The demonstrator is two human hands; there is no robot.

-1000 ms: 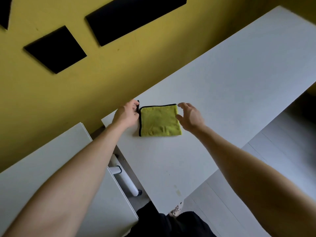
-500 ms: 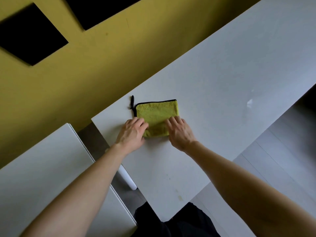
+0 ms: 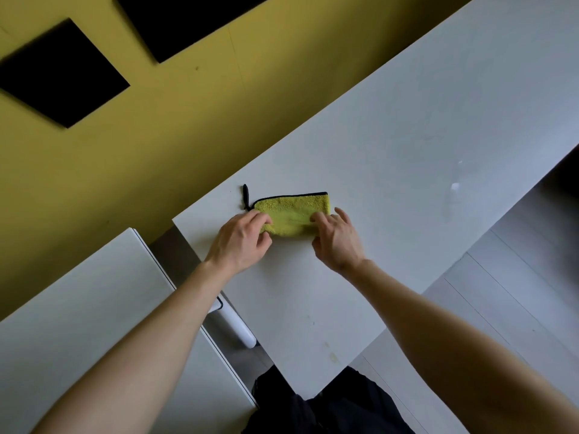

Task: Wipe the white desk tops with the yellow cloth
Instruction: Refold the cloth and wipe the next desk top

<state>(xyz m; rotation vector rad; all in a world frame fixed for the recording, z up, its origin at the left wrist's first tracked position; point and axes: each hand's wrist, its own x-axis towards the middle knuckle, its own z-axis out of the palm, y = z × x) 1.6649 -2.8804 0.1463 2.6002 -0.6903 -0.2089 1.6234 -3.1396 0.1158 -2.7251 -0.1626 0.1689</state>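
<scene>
A yellow cloth [image 3: 293, 211] with black trim and a black loop lies folded on the long white desk top [image 3: 407, 136], near its left end by the wall. My left hand [image 3: 241, 242] pinches the cloth's near left corner. My right hand [image 3: 336, 242] pinches its near right corner. The near edge is raised and rolled towards the far edge. A second white desk top [image 3: 78, 324] sits lower left, under my left forearm.
A yellow wall with black panels [image 3: 59, 76] runs behind the desks. Between the two desks is a gap showing a white desk leg [image 3: 235, 327]. A small white speck [image 3: 455, 186] and faint stains [image 3: 333, 357] mark the long desk. Grey floor lies to the right.
Both hands moved from the cloth's sides to its near edge, took hold of the near corners and rolled that edge away from me. The cloth now looks narrower front to back.
</scene>
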